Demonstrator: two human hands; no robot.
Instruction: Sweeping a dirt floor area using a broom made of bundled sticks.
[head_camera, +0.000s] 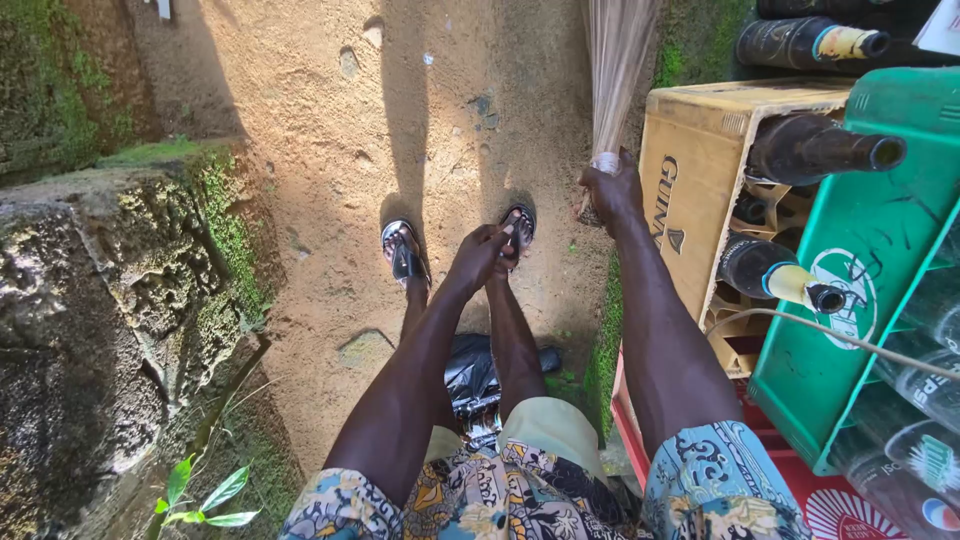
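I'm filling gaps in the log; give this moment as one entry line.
right hand: grips broom | left hand: free, over sandalled foot | beside: bottle crates

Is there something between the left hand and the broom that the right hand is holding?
Nothing visible stands between them. The left hand hangs above the sandalled right foot, and only bare sandy ground shows in the gap up to the broom, which the right hand grips near its bound end, beside the yellow crate.
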